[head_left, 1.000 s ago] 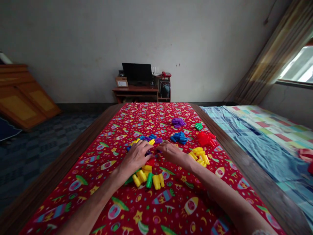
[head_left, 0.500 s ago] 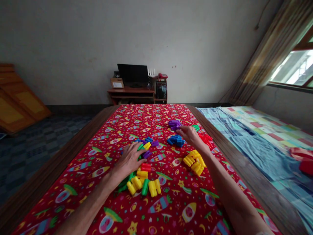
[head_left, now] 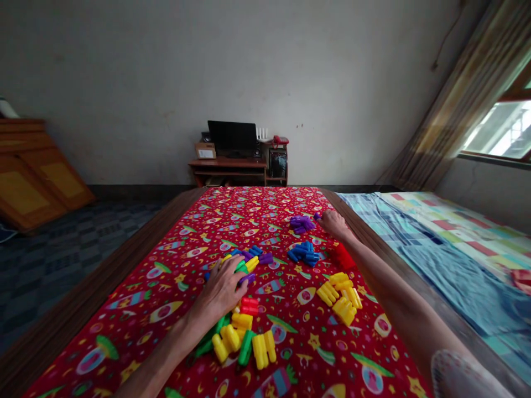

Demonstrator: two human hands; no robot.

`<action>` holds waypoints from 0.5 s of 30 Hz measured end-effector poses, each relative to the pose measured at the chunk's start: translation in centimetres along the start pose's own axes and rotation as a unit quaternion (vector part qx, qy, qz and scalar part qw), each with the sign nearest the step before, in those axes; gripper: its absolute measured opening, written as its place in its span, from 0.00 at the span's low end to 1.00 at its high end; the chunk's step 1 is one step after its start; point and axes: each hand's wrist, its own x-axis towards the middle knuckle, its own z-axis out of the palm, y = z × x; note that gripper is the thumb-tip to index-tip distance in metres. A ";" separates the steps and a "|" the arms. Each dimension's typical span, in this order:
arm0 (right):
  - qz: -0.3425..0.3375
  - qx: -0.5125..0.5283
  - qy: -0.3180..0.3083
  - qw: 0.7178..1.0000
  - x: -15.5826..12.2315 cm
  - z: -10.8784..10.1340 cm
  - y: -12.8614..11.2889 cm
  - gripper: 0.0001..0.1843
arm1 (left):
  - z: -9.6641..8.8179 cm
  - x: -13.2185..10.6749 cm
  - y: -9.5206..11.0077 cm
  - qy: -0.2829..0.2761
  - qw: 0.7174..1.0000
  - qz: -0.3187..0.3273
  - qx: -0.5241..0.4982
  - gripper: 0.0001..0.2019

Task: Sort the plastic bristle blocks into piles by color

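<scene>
My left hand (head_left: 224, 284) lies over a mixed heap of plastic building pieces, its fingers spread and touching them. Around its fingertips are a purple piece (head_left: 266, 258), a yellow piece (head_left: 251, 263) and a green piece (head_left: 240, 267). Nearer me lie a red piece (head_left: 249, 305), a green piece (head_left: 246, 347) and yellow pieces (head_left: 264, 350). My right hand (head_left: 335, 223) is closed at the far right, a small purple piece (head_left: 317, 216) at its fingertips, just right of the purple pile (head_left: 301, 224). What lies beneath that hand is hidden.
Right of the mixed heap are a blue pile (head_left: 305, 253), a red pile (head_left: 342, 256) and a yellow pile (head_left: 341, 296). A red patterned cloth (head_left: 290, 309) covers the table. A bed (head_left: 435, 249) stands along the right; a desk with a monitor (head_left: 232, 137) stands beyond.
My right hand has moved right, away from the purple pile, with a purple piece at its fingertips. My left hand stays on the mixed heap. The view has shifted slightly.
</scene>
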 end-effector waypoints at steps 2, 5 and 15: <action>0.006 -0.006 -0.004 1.000 0.6 0.3 -0.1 0.23 | 0.1 0.0 -0.1 0.004 1.000 -0.011 -0.006 0.10; -0.008 -0.006 -0.021 1.000 1.2 0.9 -0.2 0.21 | 0.1 -0.2 -0.2 0.009 1.000 -0.018 -0.013 0.10; -0.034 0.004 -0.007 0.999 0.4 -0.3 -0.7 0.19 | -0.7 0.6 -0.2 0.057 0.997 -0.010 -0.058 0.11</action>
